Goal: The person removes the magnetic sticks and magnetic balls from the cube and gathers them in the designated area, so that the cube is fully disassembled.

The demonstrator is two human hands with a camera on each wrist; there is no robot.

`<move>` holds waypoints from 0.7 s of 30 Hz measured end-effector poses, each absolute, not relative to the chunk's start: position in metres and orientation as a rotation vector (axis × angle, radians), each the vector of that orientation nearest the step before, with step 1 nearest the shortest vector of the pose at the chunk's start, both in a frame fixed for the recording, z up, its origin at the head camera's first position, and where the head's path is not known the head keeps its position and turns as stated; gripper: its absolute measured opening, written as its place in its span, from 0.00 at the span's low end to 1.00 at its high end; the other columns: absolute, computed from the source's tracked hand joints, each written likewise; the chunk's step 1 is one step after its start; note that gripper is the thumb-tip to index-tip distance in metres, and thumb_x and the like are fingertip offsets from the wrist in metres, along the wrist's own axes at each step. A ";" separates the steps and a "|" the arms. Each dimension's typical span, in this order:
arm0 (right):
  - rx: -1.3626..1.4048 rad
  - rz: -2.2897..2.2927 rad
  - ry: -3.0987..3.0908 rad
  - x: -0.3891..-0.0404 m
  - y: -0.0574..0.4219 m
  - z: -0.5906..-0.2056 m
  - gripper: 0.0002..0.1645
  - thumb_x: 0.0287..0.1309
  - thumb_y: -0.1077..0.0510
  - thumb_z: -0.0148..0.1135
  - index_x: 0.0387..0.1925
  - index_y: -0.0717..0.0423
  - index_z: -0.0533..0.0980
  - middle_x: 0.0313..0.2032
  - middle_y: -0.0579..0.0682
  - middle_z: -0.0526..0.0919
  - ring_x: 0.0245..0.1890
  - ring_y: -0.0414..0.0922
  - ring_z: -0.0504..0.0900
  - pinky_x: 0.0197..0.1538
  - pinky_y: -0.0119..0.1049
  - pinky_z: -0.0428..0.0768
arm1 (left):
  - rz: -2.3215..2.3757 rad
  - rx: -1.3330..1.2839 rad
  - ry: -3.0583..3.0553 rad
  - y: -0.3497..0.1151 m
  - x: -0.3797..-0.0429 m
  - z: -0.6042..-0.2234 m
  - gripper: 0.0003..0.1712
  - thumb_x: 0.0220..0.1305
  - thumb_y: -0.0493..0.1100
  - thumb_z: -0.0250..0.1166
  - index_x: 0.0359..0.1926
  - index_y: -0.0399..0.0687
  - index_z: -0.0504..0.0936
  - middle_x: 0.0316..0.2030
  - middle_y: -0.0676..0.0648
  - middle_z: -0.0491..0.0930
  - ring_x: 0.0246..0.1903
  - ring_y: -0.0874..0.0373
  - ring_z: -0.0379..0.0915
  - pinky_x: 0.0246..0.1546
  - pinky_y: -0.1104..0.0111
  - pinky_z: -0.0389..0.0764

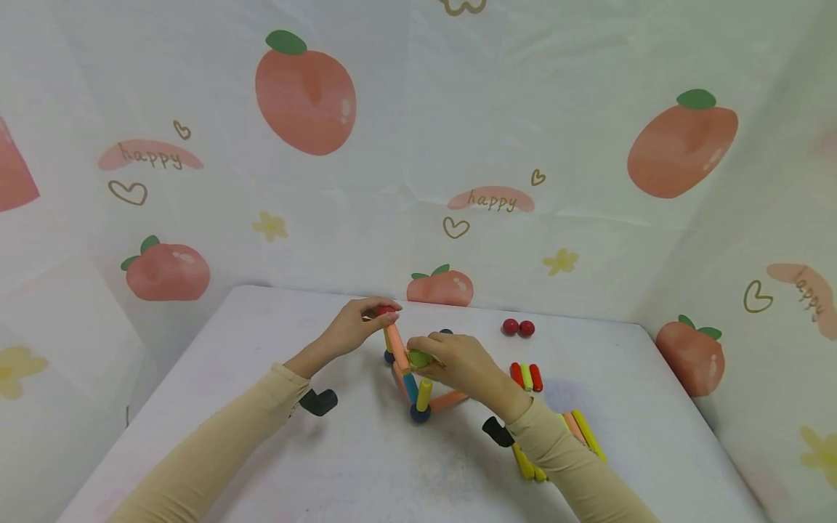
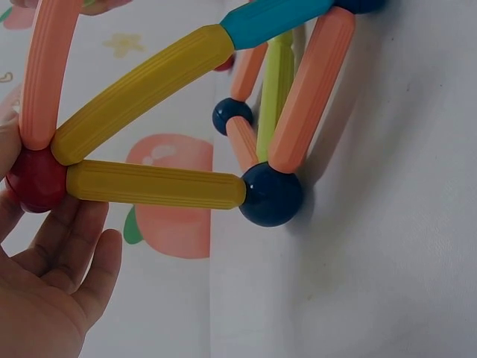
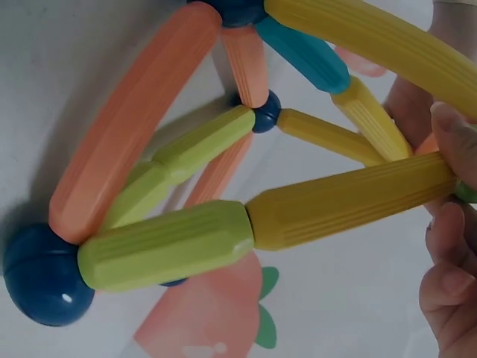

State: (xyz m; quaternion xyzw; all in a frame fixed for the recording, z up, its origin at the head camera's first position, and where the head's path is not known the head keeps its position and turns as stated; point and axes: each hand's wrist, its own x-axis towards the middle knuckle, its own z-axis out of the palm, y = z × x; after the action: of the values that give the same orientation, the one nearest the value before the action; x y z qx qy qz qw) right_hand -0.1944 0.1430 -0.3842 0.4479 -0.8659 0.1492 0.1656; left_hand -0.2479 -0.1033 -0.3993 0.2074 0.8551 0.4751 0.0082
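Both hands are at a frame of magnetic sticks and balls standing on the table. My left hand (image 1: pixel 356 323) grips a red ball (image 2: pixel 36 181) at its upper corner, thumb on one side and fingers beneath. A coral stick (image 1: pixel 397 349), a straight yellow stick (image 2: pixel 156 185) and a curved yellow stick (image 2: pixel 141 93) meet at that ball. My right hand (image 1: pixel 461 363) pinches a green ball (image 1: pixel 420 357), mostly hidden by the fingers in the right wrist view. At it ends a yellow stick (image 3: pixel 354 201), joined to a lime stick (image 3: pixel 168 246) rising from a blue ball (image 3: pixel 49 274).
Two red balls (image 1: pixel 518 327) lie at the back right. In front of them are short red and lime sticks (image 1: pixel 527 377). More yellow and coral sticks (image 1: pixel 588 436) lie partly under the right sleeve. A printed cloth wall (image 1: pixel 366 240) stands behind the table.
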 end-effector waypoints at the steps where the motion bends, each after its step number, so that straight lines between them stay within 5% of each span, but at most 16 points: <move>1: 1.269 0.420 -2.452 -0.195 0.143 -0.385 0.25 0.50 0.51 0.75 0.50 0.45 0.78 0.36 0.41 0.86 0.31 0.36 0.81 0.37 0.23 0.81 | 1.486 0.654 2.670 -0.103 -0.248 -0.399 0.19 0.69 0.54 0.62 0.56 0.53 0.82 0.48 0.47 0.85 0.45 0.54 0.79 0.42 0.67 0.79; 10: 1.207 0.530 -2.408 -0.196 0.140 -0.391 0.27 0.44 0.52 0.79 0.47 0.46 0.76 0.32 0.39 0.84 0.28 0.34 0.78 0.34 0.22 0.79 | 1.487 0.655 2.663 -0.103 -0.246 -0.397 0.18 0.70 0.53 0.61 0.55 0.54 0.82 0.50 0.47 0.85 0.46 0.54 0.79 0.46 0.63 0.80; 21: 1.067 0.829 -2.540 -0.196 0.144 -0.397 0.30 0.48 0.48 0.77 0.50 0.47 0.71 0.21 0.40 0.73 0.20 0.35 0.65 0.24 0.23 0.63 | 1.487 0.672 2.674 -0.103 -0.248 -0.398 0.18 0.70 0.53 0.62 0.55 0.53 0.82 0.49 0.46 0.85 0.46 0.53 0.80 0.46 0.62 0.81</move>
State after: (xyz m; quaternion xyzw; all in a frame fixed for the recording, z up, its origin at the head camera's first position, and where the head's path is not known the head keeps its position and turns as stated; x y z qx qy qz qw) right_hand -0.1962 0.1442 -0.3968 0.3677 -0.8751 0.2855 0.1318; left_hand -0.2476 -0.1034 -0.3983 0.2146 0.8535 0.4748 0.0045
